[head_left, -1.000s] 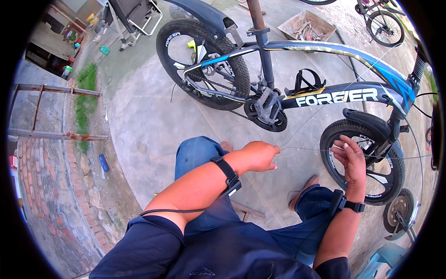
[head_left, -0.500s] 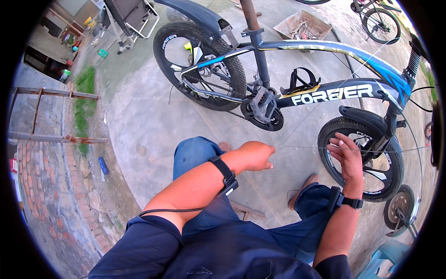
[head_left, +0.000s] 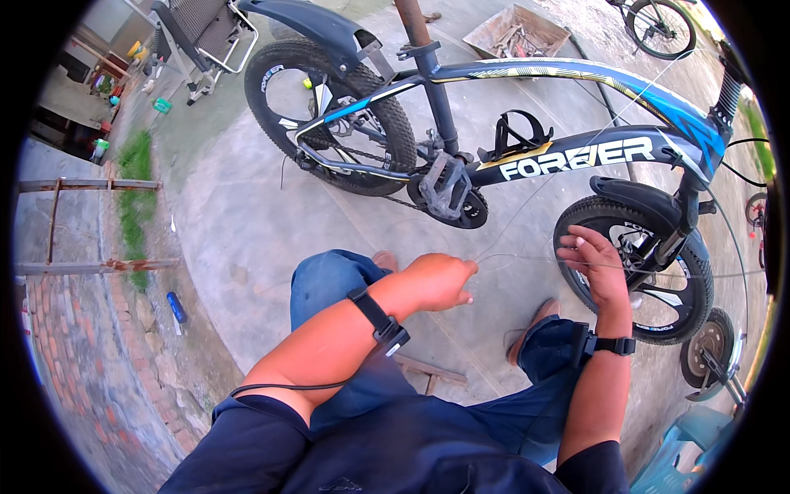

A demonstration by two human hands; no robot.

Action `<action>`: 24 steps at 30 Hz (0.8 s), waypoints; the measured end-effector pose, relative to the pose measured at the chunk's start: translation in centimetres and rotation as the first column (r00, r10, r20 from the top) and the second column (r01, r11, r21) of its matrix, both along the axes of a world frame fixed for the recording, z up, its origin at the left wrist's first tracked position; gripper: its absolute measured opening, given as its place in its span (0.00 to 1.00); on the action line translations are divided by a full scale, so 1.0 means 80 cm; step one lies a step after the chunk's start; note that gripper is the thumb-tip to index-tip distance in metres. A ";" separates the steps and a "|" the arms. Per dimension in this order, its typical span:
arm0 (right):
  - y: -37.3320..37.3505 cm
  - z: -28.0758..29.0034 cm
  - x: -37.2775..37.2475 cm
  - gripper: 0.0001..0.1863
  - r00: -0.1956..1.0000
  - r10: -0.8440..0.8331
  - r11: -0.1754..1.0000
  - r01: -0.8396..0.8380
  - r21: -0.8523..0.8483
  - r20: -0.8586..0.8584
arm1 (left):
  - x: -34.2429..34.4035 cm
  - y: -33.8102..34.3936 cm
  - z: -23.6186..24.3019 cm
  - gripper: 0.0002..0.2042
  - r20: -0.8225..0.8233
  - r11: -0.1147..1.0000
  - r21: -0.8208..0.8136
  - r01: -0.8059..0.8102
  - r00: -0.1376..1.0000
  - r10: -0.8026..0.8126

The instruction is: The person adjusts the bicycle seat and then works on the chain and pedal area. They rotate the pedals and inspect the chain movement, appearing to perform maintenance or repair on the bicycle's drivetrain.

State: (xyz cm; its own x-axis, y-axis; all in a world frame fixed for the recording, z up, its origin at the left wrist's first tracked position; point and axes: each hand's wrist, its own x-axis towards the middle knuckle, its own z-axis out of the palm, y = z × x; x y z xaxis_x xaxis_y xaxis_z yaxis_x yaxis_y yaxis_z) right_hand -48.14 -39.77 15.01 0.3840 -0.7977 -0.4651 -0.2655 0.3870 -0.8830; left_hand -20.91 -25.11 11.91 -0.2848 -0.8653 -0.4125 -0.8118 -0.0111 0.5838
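My left hand [head_left: 444, 281] is closed around a thin wire [head_left: 527, 256], pinched at the fingertips in front of the bicycle's crank. My right hand [head_left: 594, 257] is raised beside the front wheel [head_left: 676, 321], fingers apart and slightly bent, with the wire running past them; I see nothing gripped in it. The dark bicycle [head_left: 625, 85] with blue and yellow accents stands side-on before me, its rear wheel [head_left: 267, 123] at the upper left, a pedal [head_left: 444, 183] and a black bottle cage [head_left: 518, 132] on its frame. Loose thin cables stretch from the front end.
A folding chair [head_left: 193, 37] and a metal tray of scrap [head_left: 485, 41] are behind. At left are a rusty frame [head_left: 95, 267], a brick strip and a blue object [head_left: 176, 306]. Other bicycles [head_left: 658, 25], a loose wheel [head_left: 704, 350] and a teal plastic seat [head_left: 691, 445] are at right.
The view has shifted slightly, so the bicycle appears further left and higher. Both hands keep nearly the same pose, the right one a little higher and further left in the picture.
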 end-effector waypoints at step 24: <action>-0.092 -0.209 0.169 0.20 0.932 0.362 0.887 -0.352 0.299 0.024 | 0.056 -0.016 0.022 0.21 -0.144 0.986 0.159 0.056 0.989 -0.033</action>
State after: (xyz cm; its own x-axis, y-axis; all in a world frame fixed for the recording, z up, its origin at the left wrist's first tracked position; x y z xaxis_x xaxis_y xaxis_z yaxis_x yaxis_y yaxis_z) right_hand -34.60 -47.09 -1.68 0.5981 -0.4347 -0.6732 -0.4608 0.5008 -0.7327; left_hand -16.45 -26.40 13.66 -0.3866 -0.7754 -0.4993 -0.7234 -0.0808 0.6857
